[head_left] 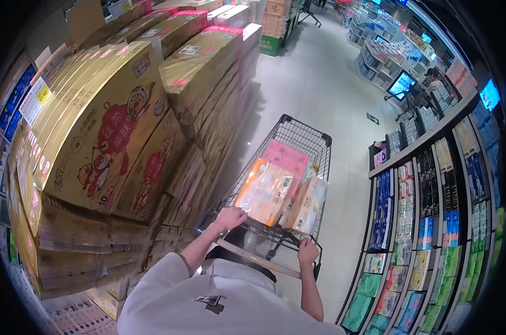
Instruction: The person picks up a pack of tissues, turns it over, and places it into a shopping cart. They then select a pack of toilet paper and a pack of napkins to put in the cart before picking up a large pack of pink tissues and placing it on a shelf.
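A wire shopping cart stands in front of me, its pale handle bar close to my body. My left hand is closed on the near left part of the cart's frame, beside an orange and white clear-wrapped pack. On the near right corner of the frame, my right hand is closed too, just below a beige wrapped pack. A pink patterned pack lies farther forward in the basket. The fingers' undersides are hidden.
Tall stacks of gold printed packs rise close on the left. Shelves of packaged goods line the right side. The pale floor runs ahead between them. A person is near a screen at the back right.
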{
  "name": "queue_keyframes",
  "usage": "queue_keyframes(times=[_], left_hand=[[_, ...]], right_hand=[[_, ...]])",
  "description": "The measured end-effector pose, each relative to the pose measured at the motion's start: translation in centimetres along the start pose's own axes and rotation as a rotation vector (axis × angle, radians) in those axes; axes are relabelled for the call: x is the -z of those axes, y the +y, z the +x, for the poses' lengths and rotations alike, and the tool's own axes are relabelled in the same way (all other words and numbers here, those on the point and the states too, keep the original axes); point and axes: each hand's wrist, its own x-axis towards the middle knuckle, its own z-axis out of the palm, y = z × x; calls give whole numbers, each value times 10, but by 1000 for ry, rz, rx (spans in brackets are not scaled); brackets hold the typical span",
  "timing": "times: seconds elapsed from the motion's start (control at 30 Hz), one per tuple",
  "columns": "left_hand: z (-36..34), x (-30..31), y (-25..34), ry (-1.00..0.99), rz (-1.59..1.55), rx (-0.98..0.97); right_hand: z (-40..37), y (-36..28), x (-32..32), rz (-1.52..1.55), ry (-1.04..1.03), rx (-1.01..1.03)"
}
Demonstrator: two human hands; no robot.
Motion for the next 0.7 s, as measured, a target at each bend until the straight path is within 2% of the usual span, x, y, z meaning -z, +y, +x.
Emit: queue_keyframes(times=[0.07, 0.17, 0.7], left_hand=[[2, 1, 1, 24, -9, -21], [51, 9, -9, 16, -4, -5], [231, 57, -56, 148, -35, 2]], right_hand=[[4, 1, -1, 14, 46, 10], [51, -27, 19, 38, -5, -7], [250, -84, 0, -61, -22, 81]])
